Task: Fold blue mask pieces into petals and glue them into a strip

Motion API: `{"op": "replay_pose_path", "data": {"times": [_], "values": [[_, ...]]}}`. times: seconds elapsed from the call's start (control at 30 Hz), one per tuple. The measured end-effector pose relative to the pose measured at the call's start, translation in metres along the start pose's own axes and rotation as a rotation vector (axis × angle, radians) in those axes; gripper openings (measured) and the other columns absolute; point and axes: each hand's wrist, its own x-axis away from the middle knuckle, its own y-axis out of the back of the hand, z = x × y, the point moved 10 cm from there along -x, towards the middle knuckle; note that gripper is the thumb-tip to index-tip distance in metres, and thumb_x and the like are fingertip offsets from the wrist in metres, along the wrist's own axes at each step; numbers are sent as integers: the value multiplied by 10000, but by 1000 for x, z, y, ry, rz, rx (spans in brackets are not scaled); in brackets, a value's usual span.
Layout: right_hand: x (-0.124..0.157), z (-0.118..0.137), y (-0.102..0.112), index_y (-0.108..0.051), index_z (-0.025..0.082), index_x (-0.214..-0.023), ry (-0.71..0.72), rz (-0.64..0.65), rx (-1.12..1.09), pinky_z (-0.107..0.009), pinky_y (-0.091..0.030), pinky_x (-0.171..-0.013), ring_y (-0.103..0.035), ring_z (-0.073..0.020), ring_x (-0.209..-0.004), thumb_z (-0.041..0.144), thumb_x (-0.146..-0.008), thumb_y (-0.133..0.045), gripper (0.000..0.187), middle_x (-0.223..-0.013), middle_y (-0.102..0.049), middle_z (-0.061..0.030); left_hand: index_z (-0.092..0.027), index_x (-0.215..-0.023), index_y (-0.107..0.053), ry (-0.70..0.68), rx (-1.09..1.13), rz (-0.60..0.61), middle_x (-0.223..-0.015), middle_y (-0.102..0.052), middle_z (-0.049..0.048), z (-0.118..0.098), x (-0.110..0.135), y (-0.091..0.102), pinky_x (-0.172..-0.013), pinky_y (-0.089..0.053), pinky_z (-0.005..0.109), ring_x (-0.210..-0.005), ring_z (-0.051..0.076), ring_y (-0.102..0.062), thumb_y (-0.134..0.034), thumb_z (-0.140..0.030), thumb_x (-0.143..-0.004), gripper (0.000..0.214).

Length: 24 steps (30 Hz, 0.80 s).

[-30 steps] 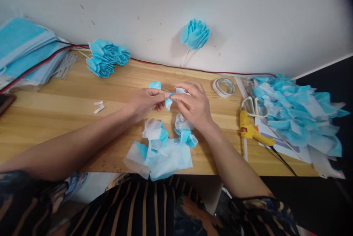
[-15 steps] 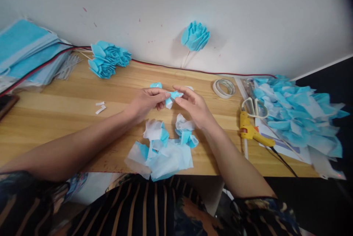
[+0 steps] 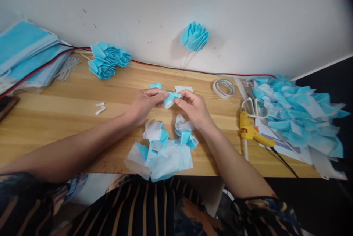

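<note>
While both pinch it, blue scrap (image 3: 171,99) lies crosswise between left hand (image 3: 143,103) and right hand (image 3: 193,106). Both equally near, mid-tabletop (image 3: 68,111).

The scrap (image 3: 171,100) is light blue and white. The heap (image 3: 162,151) is the same blue and white, and so is the pile (image 3: 295,114). The counter (image 3: 68,118) is light brown wood with long stripes. The flowers (image 3: 107,59) are bright blue. The wall (image 3: 248,15) is white. The wire (image 3: 198,70) is red. The glue gun (image 3: 249,130) is yellow. The shirt (image 3: 149,206) is black with brown stripes.
</note>
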Motion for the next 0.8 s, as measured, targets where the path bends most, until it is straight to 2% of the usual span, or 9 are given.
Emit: {"op": "replay_pose_path", "data": {"times": [0.07, 0.17, 0.23, 0.27, 0.33, 0.4, 0.5, 0.6, 0.8], "values": [[0, 3, 2, -640, 223, -900, 25, -15, -17, -301, -488, -741, -600, -145, -758, 340, -823, -671, 143, -800, -635, 19, -167, -718, -750, -16, 22, -9, -712, -677, 16, -1, 0, 1, -699, -465, 271, -693, 129, -569, -780, -365, -737, 201], [6, 19, 16, -625, 236, -1037, 123, -167, 65, -324, -506, -813, -637, -161, -847, 320, -844, -644, 212, -887, -672, 1, -170, -728, -759, -50, 63, -47, -739, -688, 22, -5, -1, 5, -726, -475, 278, -720, 138, -581, -784, -393, -736, 224], [12, 34, 20, -621, 237, -933, 218, -248, 233, -333, -498, -816, -628, -165, -822, 294, -860, -628, 93, -847, -667, -1, -170, -718, -758, -62, 86, -66, -734, -684, 21, -6, -1, 6, -718, -471, 273, -712, 135, -574, -792, -398, -729, 231], [15, 40, 16, -615, 236, -861, 259, -248, 320, -335, -490, -806, -618, -167, -799, 277, -864, -620, 41, -814, -662, -1, -171, -713, -756, -66, 96, -69, -731, -682, 20, -6, -1, 6, -712, -467, 270, -708, 133, -571, -796, -400, -726, 233], [17, 46, 4, -607, 233, -771, 298, -188, 435, -337, -475, -781, -602, -170, -766, 258, -871, -607, 102, -772, -660, -4, -171, -710, -755, -72, 113, -62, -731, -678, 18, -7, 0, 5, -707, -462, 265, -710, 131, -567, -801, -400, -728, 234], [16, 42, -6, -616, 232, -768, 277, -140, 461, -334, -466, -756, -592, -172, -744, 273, -871, -613, 111, -749, -655, -4, -172, -720, -758, -77, 123, -56, -734, -675, 15, -6, 1, 4, -709, -458, 261, -719, 129, -565, -802, -398, -735, 231], [12, 34, -11, -582, 234, -751, 219, -134, 440, -317, -455, -727, -579, -166, -716, 305, -850, -642, 136, -708, -619, 11, -171, -741, -767, -68, 127, -47, -733, -671, 12, -4, 2, 3, -728, -462, 264, -732, 131, -569, -807, -396, -738, 229], [10, 31, -10, -522, 235, -688, 193, -152, 404, -295, -430, -681, -554, -149, -668, 296, -846, -622, 197, -667, -587, 23, -169, -755, -775, -54, 122, -38, -724, -668, 9, -2, 2, 1, -721, -463, 263, -713, 126, -564, -821, -395, -725, 233], [11, 34, -5, -543, 231, -695, 190, -182, 366, -279, -412, -650, -538, -134, -632, 289, -839, -604, 167, -662, -588, 31, -164, -754, -780, -18, 139, -29, -679, -659, 5, 0, 2, -1, -677, -458, 256, -657, 115, -553, -854, -390, -684, 247]]}}
